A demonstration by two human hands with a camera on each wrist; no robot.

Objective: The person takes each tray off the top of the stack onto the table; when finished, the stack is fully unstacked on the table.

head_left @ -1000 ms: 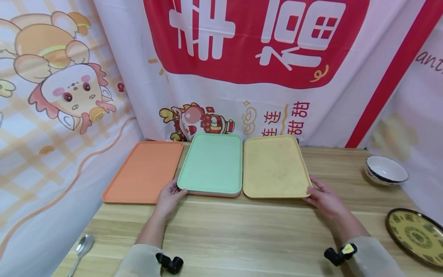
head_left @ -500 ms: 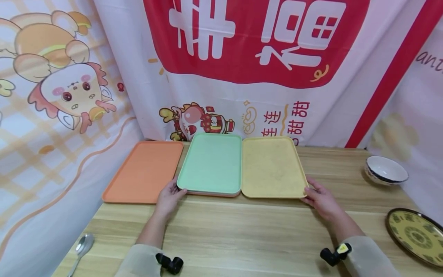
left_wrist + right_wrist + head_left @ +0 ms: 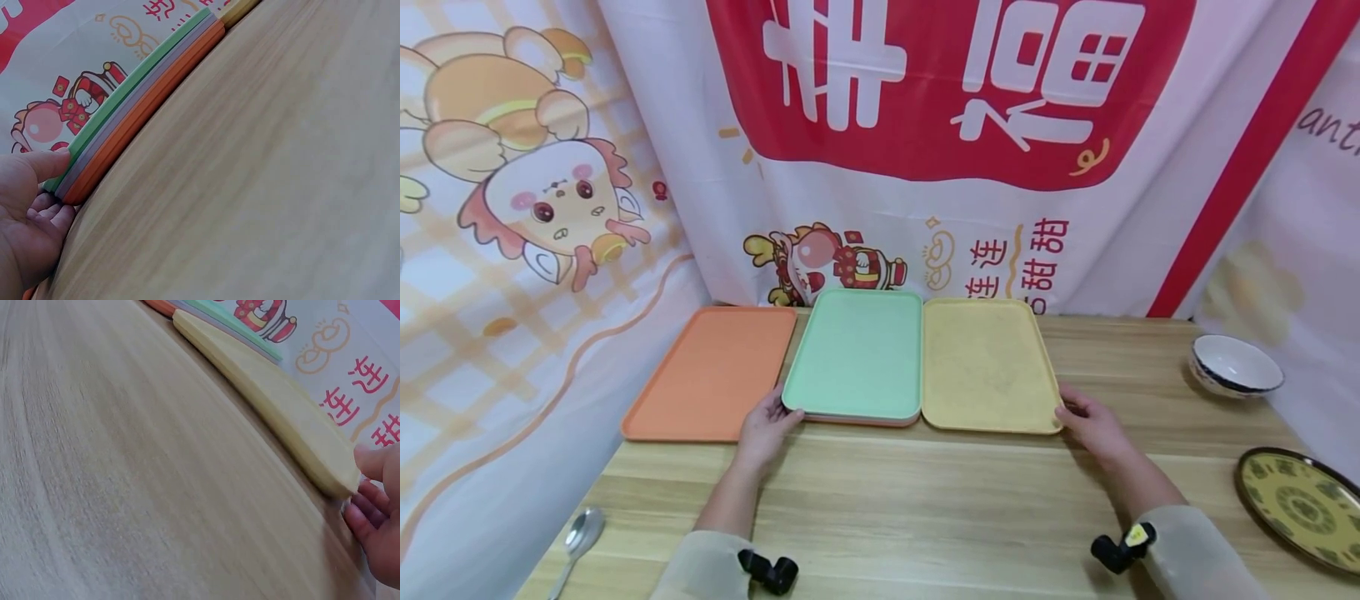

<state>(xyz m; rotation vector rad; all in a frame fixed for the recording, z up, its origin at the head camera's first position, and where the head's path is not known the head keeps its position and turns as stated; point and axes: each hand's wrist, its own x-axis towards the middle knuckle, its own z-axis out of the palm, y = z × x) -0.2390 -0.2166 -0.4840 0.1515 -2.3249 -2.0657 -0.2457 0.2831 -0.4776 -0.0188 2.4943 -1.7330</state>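
Observation:
A green tray (image 3: 857,354) tops a small stack at the back middle of the wooden table (image 3: 925,517); the left wrist view shows lavender and orange trays under its green edge (image 3: 134,84). My left hand (image 3: 763,429) pinches the stack's near left corner, thumb (image 3: 37,164) on top. A yellow tray (image 3: 985,362) lies flat right beside the stack, its long edge against it. My right hand (image 3: 1090,425) grips its near right corner (image 3: 337,478), thumb above and fingers (image 3: 369,519) below. A single orange tray (image 3: 711,371) lies left of the stack.
A white bowl (image 3: 1235,367) stands at the right, and a dark patterned plate (image 3: 1296,504) lies at the near right edge. A metal spoon (image 3: 577,537) rests at the near left corner. Printed cloth banners hang close behind and beside the table.
My right hand slid the yellow tray leftward and straightened it until it met the green stack. The left hand and the stack stayed put.

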